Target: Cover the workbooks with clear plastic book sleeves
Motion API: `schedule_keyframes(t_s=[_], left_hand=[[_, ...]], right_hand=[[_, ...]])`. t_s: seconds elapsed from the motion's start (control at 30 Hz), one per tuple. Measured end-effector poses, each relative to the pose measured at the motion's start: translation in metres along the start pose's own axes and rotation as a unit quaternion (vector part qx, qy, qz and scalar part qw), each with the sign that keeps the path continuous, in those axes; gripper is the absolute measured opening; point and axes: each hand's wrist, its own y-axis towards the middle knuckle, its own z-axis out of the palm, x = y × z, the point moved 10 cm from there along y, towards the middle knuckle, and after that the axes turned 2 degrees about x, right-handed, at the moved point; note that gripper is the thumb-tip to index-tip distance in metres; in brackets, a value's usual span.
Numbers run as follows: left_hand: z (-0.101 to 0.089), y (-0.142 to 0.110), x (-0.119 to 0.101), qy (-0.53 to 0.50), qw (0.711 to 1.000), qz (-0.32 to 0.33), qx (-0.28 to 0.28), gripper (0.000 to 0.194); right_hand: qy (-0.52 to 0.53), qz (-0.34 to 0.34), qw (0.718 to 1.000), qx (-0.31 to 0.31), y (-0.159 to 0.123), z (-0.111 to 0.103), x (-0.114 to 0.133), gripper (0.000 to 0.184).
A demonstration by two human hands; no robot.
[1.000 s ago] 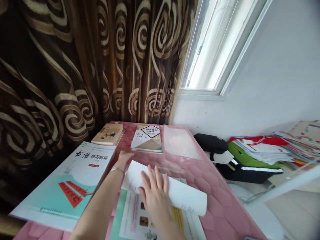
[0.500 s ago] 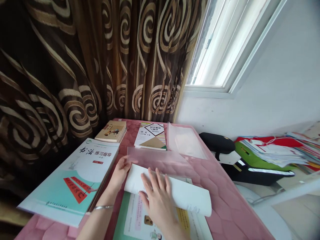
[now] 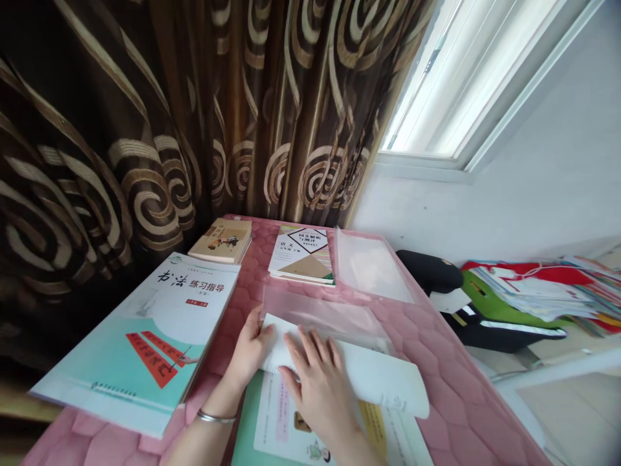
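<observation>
An open book (image 3: 257, 414) with a green-edged, illustrated page lies in front of me. Its white leaf (image 3: 383, 374) is folded over and curls at the right end. A clear plastic book cover (image 3: 325, 309) reaches out beyond the leaf's far edge. My left hand (image 3: 250, 353), with a silver bangle at the wrist, is closed at the leaf's left corner, thumb on the paper and fingers at the plastic's edge. My right hand (image 3: 317, 382) lies flat on the leaf, fingers stretched out and slightly apart, holding nothing.
A stack of large books (image 3: 140, 343) is at the left, smaller books (image 3: 220, 241) behind it. Another book pile (image 3: 301, 255) and more clear covers (image 3: 371, 265) lie at the back of the pink quilted table (image 3: 466, 388). Papers and a bag (image 3: 504, 327) stand beyond its right edge.
My left hand has drawn in from the plastic's outer corner onto the leaf's corner, fingers more curled. My right hand stays flat on the leaf. The view has shifted slightly.
</observation>
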Motion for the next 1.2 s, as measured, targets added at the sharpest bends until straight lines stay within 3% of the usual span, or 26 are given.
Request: schedule_keyframes(t_s=[0.23, 0.53, 0.73, 1.0, 1.07, 1.2], left_hand=[[-0.003, -0.004, -0.009, 0.041, 0.999, 0.027, -0.022, 0.057], [0.001, -0.004, -0.01, 0.085, 0.996, 0.035, 0.004, 0.057], [-0.002, -0.003, -0.018, 0.101, 0.992, 0.08, -0.014, 0.043], [-0.021, 0.003, -0.01, 0.116, 0.985, 0.072, -0.11, 0.042], [-0.022, 0.004, -0.008, 0.121, 0.984, 0.07, -0.112, 0.042], [-0.024, 0.005, -0.004, 0.125, 0.984, 0.073, -0.107, 0.044]], right_hand=[[0.011, -0.003, 1.0, -0.002, 0.002, -0.002, 0.001, 0.042], [0.042, -0.049, 0.998, 0.005, 0.001, 0.001, 0.007, 0.035], [0.056, -0.049, 0.997, 0.016, 0.006, -0.007, 0.005, 0.031], [0.065, 0.027, 0.995, 0.067, 0.003, -0.021, -0.071, 0.02], [0.042, 0.068, 0.996, 0.043, -0.006, -0.023, -0.102, 0.022], [0.023, 0.217, 0.975, -0.05, -0.036, -0.024, -0.172, 0.032]])
